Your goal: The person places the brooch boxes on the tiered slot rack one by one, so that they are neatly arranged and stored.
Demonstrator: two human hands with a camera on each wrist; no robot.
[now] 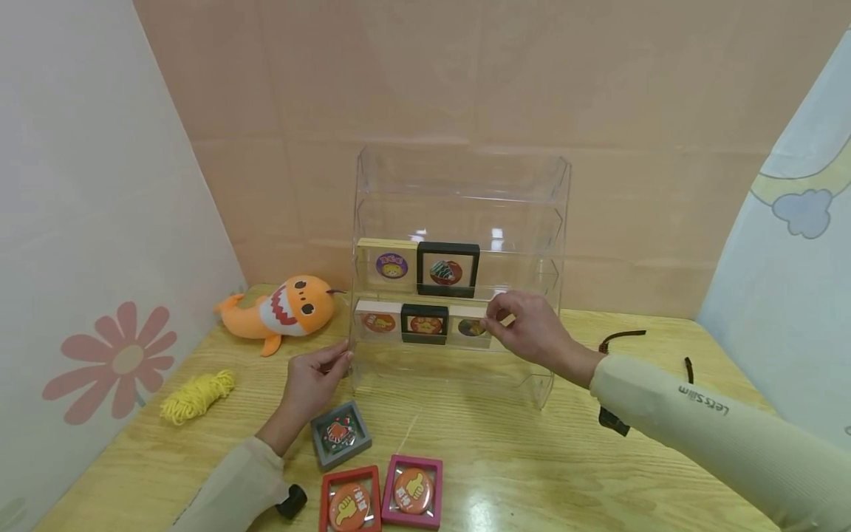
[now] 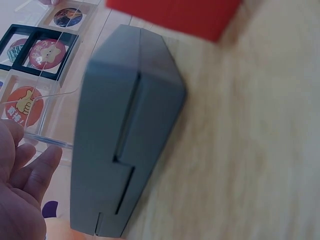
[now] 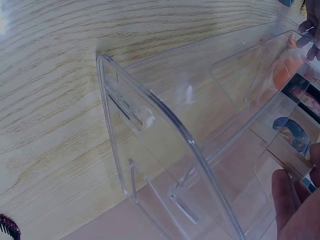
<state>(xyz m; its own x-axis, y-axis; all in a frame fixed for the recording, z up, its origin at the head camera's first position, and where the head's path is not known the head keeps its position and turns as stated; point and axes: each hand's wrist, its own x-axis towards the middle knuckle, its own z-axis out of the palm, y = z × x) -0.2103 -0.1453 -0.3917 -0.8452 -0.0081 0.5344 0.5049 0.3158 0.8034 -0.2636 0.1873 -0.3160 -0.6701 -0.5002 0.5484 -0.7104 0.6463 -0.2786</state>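
Note:
A clear acrylic display rack with stepped tiers stands on the table. My left hand pinches the rack's left side edge. On a lower tier, my right hand pinches the right edge of a pale badge frame holding a dark round badge. The same frame shows in the right wrist view. Left of it on that tier stand a black frame and a pale frame, both with red badges. One tier above are a cream frame and a black frame.
In front of the rack lie a grey frame, a red frame and a magenta frame. An orange plush shark and a yellow yarn bundle lie to the left. A dark hair comb is at the right.

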